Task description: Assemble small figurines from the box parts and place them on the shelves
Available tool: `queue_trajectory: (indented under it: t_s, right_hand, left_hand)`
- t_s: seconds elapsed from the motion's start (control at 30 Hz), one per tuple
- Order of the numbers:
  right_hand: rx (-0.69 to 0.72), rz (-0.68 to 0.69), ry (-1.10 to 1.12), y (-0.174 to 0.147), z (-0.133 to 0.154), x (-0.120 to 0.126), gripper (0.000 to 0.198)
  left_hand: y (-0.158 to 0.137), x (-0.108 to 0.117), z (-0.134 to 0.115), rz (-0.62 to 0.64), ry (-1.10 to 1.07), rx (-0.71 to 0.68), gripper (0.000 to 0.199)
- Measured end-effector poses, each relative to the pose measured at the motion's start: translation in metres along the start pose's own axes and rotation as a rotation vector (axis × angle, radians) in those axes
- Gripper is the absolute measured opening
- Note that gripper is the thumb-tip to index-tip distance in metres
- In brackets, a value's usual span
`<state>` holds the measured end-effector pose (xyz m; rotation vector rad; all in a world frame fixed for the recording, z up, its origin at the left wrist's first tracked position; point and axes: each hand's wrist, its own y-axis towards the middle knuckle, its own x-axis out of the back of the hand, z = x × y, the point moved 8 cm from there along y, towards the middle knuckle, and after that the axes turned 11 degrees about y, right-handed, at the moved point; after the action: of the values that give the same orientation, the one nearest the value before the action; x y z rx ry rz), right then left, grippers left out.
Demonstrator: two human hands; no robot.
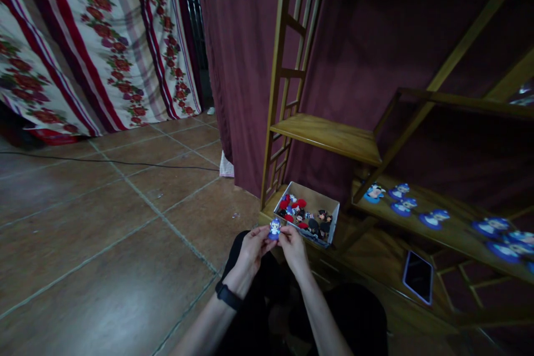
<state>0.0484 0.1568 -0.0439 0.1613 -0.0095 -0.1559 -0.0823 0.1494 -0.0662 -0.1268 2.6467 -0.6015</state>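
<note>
A small blue-and-white figurine [274, 227] on a blue round base is held upright between my two hands. My left hand [253, 246], with a black band on its wrist, pinches it from the left. From the other side, the fingers of my right hand [292, 243] close on its edge. Just beyond my hands stands an open cardboard box [319, 198] with several red, black and white figurines [298, 208] lying in it. To the right, several similar blue figurines [404, 206] stand on a wooden shelf board.
A wooden shelf rack [329, 136] rises ahead and to the right, against a dark red curtain [242, 67]. A phone [418, 277] lies on its lower board. Brown floor tiles [125, 222] stretch left, crossed by a black cable [137, 163]. A flowered cloth [104, 39] hangs behind.
</note>
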Motion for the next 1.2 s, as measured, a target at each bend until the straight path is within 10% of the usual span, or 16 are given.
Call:
queue_trajectory:
  t_s: [1.2]
  right_hand:
    - [-0.131,0.037,0.126,-0.003,-0.025,-0.009,0.025]
  left_hand:
    - [0.006,0.006,0.019,0.021,-0.094,0.180,0.006]
